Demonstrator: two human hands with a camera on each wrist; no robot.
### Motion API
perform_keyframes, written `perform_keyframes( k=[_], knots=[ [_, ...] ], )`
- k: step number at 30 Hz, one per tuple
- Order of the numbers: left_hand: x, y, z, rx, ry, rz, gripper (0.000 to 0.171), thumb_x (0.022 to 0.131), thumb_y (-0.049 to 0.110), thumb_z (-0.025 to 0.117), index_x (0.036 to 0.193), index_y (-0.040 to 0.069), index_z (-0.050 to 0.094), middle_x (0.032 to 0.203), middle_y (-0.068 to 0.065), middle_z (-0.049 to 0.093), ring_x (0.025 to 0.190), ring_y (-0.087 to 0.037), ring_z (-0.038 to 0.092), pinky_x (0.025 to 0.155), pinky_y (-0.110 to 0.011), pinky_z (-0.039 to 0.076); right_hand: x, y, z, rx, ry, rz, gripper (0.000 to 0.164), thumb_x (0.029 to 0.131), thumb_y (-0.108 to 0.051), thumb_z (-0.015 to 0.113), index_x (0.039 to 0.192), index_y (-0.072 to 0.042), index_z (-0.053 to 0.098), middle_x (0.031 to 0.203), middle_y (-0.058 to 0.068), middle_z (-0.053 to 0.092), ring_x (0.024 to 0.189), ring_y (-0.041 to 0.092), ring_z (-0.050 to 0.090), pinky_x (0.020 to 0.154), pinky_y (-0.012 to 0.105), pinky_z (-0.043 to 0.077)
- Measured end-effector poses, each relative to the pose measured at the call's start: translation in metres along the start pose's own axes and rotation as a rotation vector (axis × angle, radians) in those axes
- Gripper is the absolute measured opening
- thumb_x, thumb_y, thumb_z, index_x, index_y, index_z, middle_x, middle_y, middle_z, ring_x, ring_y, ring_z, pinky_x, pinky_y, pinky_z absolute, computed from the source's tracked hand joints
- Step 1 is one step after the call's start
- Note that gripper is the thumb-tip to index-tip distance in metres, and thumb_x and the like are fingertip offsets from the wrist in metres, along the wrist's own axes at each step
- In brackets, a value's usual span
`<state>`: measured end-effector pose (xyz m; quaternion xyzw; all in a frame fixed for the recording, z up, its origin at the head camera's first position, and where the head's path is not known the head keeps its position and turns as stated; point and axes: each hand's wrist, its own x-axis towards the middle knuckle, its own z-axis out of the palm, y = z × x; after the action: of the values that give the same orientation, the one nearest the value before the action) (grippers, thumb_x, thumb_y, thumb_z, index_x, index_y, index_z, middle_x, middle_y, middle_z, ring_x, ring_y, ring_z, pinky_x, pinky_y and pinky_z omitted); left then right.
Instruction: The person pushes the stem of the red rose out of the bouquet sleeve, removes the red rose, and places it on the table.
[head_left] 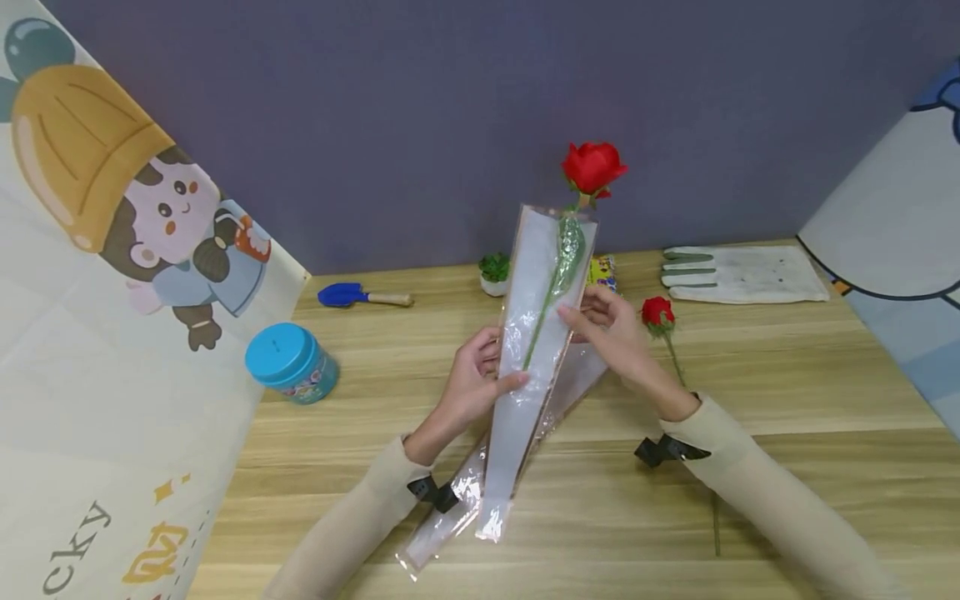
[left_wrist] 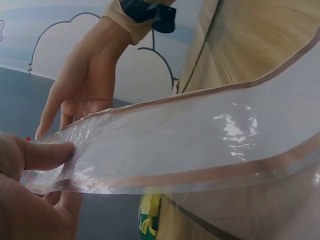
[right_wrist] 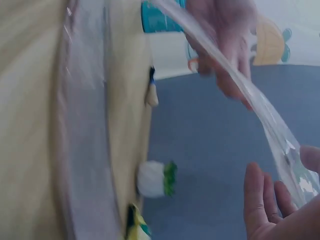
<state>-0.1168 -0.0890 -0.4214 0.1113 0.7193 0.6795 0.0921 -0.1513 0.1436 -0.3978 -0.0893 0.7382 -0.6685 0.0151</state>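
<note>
A red artificial rose [head_left: 592, 167] stands in a long, tapering clear-and-white flower sleeve [head_left: 517, 425]. Its bloom rises above the wide top, while the green stem shows through the film. My left hand [head_left: 472, 383] pinches the left side of the sleeve lower down, thumb in front and fingers behind. Higher up, my right hand [head_left: 611, 333] grips the right edge, its thumb over the front near the stem. Beneath the raised sleeve, a second flower sleeve [head_left: 442, 525] lies slantwise on the table. In the left wrist view, the held sleeve [left_wrist: 175, 145] bends in a curve.
Another red rose [head_left: 658, 312] lies right, partly under my right forearm. Along the back are a blue toy shovel [head_left: 345, 295], a small potted plant [head_left: 494, 275], a yellow packet [head_left: 603, 272] and work gloves [head_left: 750, 273]. A blue-lidded tub [head_left: 288, 362] stands left.
</note>
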Motion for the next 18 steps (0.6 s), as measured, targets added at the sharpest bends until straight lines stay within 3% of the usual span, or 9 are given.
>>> perform_keyframes(
  k=[2, 7, 11, 18],
  knots=[
    [-0.002, 0.000, -0.001, 0.005, 0.000, -0.005, 0.060, 0.081, -0.012, 0.076, 0.136, -0.001, 0.056, 0.126, -0.029, 0.071, 0.095, -0.024, 0.076, 0.084, -0.037, 0.066, 0.004, -0.006, -0.009, 0.073, 0.033, -0.020, 0.034, 0.101, -0.017, 0.068, 0.129, -0.001, 0.057, 0.107, -0.004, 0.067, 0.090, 0.006, 0.070, 0.075, 0.027, 0.066],
    [-0.006, -0.002, -0.002, 0.017, -0.017, -0.001, 0.058, 0.081, -0.012, 0.076, 0.134, -0.002, 0.057, 0.123, -0.030, 0.071, 0.093, -0.022, 0.075, 0.082, -0.034, 0.066, 0.015, -0.024, -0.029, 0.160, 0.104, -0.068, 0.028, 0.100, -0.020, 0.071, 0.123, -0.007, 0.062, 0.107, -0.001, 0.068, 0.090, 0.009, 0.071, 0.074, 0.025, 0.066],
    [-0.008, -0.003, -0.002, 0.022, -0.042, 0.014, 0.057, 0.081, -0.011, 0.076, 0.134, -0.003, 0.057, 0.124, -0.030, 0.071, 0.093, -0.021, 0.074, 0.082, -0.032, 0.066, 0.022, -0.035, -0.040, 0.208, 0.145, -0.108, 0.032, 0.100, -0.024, 0.071, 0.126, -0.006, 0.065, 0.108, 0.000, 0.070, 0.090, 0.012, 0.072, 0.072, 0.025, 0.066],
    [-0.012, -0.005, 0.000, 0.029, -0.094, 0.044, 0.053, 0.082, -0.009, 0.078, 0.131, -0.006, 0.057, 0.124, -0.031, 0.071, 0.091, -0.017, 0.073, 0.082, -0.031, 0.066, 0.030, -0.041, -0.044, 0.164, 0.196, -0.082, 0.037, 0.100, -0.032, 0.069, 0.127, -0.008, 0.070, 0.105, -0.007, 0.072, 0.093, 0.008, 0.069, 0.069, 0.020, 0.064]
  ],
)
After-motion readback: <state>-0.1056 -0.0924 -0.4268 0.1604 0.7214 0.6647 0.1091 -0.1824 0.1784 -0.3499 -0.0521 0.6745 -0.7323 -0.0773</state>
